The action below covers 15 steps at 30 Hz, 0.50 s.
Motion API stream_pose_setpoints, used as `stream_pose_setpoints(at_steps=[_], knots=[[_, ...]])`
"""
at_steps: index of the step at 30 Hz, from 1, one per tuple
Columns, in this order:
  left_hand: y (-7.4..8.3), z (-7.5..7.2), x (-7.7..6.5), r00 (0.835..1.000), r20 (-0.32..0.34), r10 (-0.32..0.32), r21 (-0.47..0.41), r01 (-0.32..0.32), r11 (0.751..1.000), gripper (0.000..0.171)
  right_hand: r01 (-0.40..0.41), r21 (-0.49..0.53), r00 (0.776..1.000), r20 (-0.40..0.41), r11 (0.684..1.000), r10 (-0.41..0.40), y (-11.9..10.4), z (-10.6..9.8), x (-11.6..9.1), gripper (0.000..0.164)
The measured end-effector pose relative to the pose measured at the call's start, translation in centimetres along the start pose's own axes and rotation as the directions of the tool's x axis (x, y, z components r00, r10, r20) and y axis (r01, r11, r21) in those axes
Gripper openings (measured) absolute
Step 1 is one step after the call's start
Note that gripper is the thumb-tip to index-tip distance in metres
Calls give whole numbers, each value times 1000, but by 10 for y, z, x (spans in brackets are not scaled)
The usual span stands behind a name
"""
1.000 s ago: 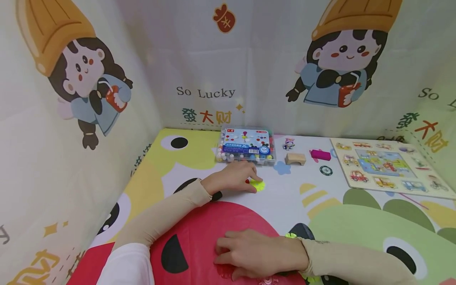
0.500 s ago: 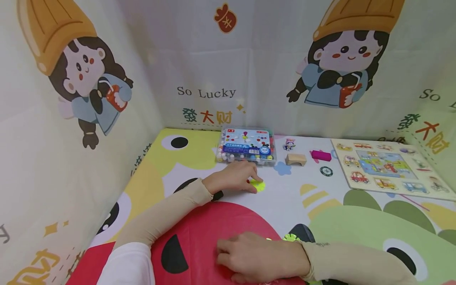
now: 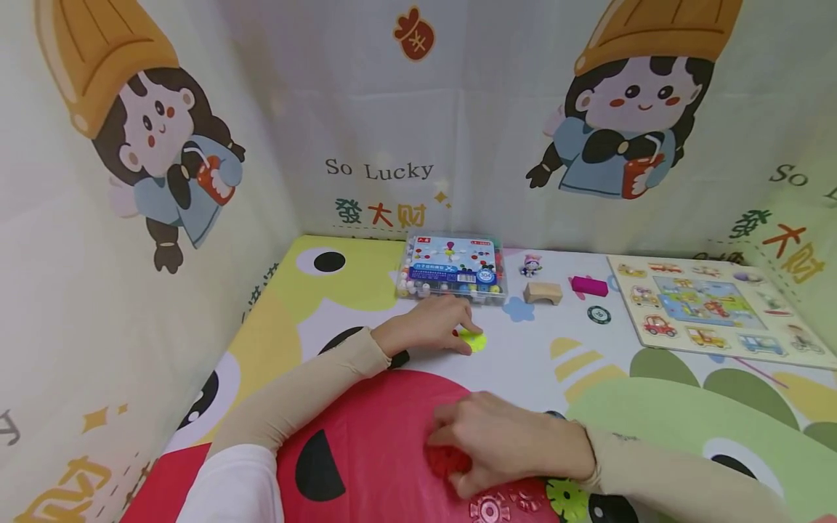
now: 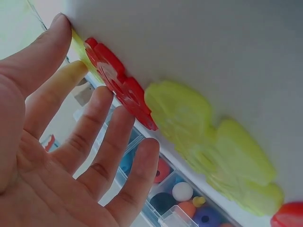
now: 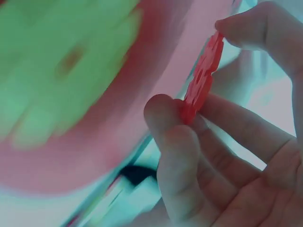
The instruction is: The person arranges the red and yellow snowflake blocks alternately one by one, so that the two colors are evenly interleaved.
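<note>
My right hand pinches a red snowflake disc between thumb and fingertips, held on edge in the right wrist view and lifted over the mat's red patch. Farther off, my left hand rests on the mat, thumb and index fingertips at the edge of a yellow-green snowflake disc. The left wrist view shows that hand's fingers spread beside a line of discs: a red disc, then a larger-looking yellow-green disc, with more red at the corner. From above, my left hand mostly hides this line.
Near my right wrist lie a loose yellow-green disc and a red disc. Behind the left hand stands a clear box of beads. A figurine, wooden block, magenta block, chip and puzzle board lie rightward.
My right hand has moved up and to the right with a red disc in its fingers, uncovering discs near the front edge. My left hand has stayed in place.
</note>
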<state>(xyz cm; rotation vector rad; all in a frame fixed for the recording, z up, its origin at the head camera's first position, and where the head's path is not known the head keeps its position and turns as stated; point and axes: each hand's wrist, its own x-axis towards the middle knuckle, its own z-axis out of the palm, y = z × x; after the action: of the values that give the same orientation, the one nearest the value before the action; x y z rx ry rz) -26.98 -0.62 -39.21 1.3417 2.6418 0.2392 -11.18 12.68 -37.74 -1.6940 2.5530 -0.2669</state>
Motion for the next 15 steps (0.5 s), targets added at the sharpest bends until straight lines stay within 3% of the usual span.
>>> stream_pose_setpoints(at_steps=[4, 8, 12, 15], knots=[[1, 1, 1, 1000, 3, -16, 4, 16, 1000, 47, -220, 53, 974, -33, 974, 222, 42, -8, -17, 33], [1, 2, 1, 1000, 2, -13, -1, 13, 1000, 47, -400, 46, 910, -95, 915, 403, 88, -10, -36, 33], [0, 3, 2, 1000, -7, -7, 4, 7, 1000, 46, -501, 15, 850, -175, 865, 496, 121, -11, -44, 37], [0, 3, 3, 1000, -13, 4, 8, -4, 1000, 46, -513, -8, 839, -214, 858, 500, 132, -10, -43, 38]])
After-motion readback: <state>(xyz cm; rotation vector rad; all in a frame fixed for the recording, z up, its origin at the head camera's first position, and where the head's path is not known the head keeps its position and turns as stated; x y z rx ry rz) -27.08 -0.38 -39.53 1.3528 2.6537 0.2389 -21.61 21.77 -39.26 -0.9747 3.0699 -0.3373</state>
